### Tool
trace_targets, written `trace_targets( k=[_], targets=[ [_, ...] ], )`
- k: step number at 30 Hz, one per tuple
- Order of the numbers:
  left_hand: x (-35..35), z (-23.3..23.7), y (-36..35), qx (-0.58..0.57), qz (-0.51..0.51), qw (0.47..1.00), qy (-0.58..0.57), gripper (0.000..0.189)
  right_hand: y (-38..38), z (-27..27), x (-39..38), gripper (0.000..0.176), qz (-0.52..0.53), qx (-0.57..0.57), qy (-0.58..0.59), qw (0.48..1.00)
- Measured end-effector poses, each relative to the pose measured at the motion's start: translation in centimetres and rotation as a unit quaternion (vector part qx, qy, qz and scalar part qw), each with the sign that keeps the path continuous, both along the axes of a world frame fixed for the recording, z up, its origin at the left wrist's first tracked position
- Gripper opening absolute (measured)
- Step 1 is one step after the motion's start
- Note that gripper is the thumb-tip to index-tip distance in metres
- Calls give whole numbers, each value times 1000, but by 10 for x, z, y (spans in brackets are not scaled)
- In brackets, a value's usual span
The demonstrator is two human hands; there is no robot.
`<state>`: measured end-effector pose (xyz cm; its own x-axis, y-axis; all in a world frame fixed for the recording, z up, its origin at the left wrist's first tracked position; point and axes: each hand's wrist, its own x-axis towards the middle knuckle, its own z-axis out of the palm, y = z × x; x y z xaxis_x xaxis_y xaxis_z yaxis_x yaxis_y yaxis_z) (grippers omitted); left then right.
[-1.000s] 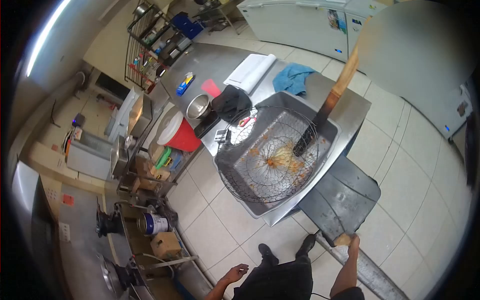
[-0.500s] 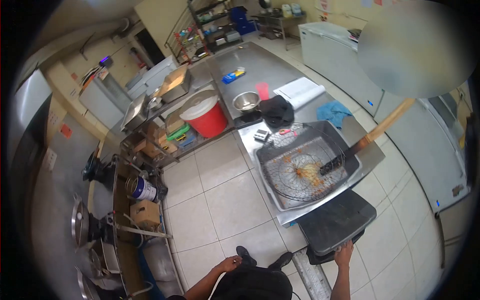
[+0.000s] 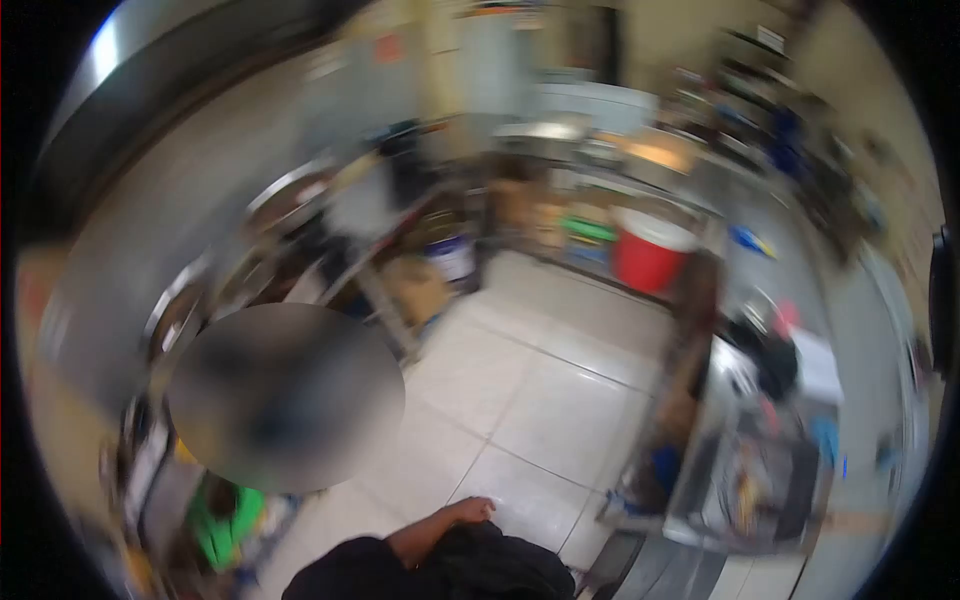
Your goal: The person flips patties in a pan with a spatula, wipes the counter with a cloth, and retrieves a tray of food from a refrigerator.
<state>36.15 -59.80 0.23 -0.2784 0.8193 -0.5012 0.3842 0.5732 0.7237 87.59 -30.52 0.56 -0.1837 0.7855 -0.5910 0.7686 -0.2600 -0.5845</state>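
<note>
Left hand (image 3: 472, 510) looks released, fingers loosely curled over the tiled floor (image 3: 540, 425), nothing visible in it. Can't tell on the right hand, it's out of view. Gray tub (image 3: 798, 485) is well apart from that left hand, sitting on the metal table (image 3: 785, 215), pretty blurry. Black cloth (image 3: 776, 365) is past it, then way back there's a red bucket (image 3: 643, 262).
</note>
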Motion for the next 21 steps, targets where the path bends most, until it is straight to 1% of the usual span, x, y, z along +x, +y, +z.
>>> trace_targets(
  k=[1,2,3,4,5,7,8,9,10,11,12,14,15,17,19,20,21],
  targets=[
    [-11,-17,-6,-31,8,999,-18,40,28,25,-57,54,59,3,18,998],
    [-16,0,-15,3,32,999,27,40,52,42,-114,54,122,10,32,992],
    [-25,19,-19,-9,47,999,26,41,63,64,-174,54,179,14,45,983],
    [-30,-19,-39,59,117,990,48,40,72,79,-230,54,235,19,57,970],
    [-41,-11,-50,27,184,983,-9,42,76,86,-285,53,290,29,65,955],
    [-64,-9,-78,12,238,969,-68,43,69,105,-379,53,371,40,81,924],
    [-70,-21,-95,15,307,949,-69,41,64,114,-419,52,407,43,83,908],
    [-75,-44,-114,18,367,927,-76,40,56,124,-453,52,438,48,82,894],
    [-75,-49,-129,18,421,904,-80,39,47,132,-484,52,467,50,85,879],
    [-76,-54,-147,32,426,902,-61,37,37,139,-514,52,488,50,84,867],
    [-80,-46,-172,45,429,901,-39,34,29,144,-538,51,506,49,84,857],
    [-75,-69,-215,28,427,904,20,30,18,153,-572,51,533,49,77,841],
    [-63,-96,-227,2,422,905,54,28,17,156,-584,50,545,52,69,834],
    [-33,-69,-255,-19,479,866,141,24,27,164,-603,50,558,63,56,825],
    [-5,-116,-273,-55,408,901,137,22,49,169,-616,49,550,80,51,829],
    [10,-95,-271,-78,511,855,37,22,67,173,-621,49,541,91,51,835],
    [29,-88,-274,-101,593,797,-62,23,95,178,-623,49,526,111,53,842]
  ],
)
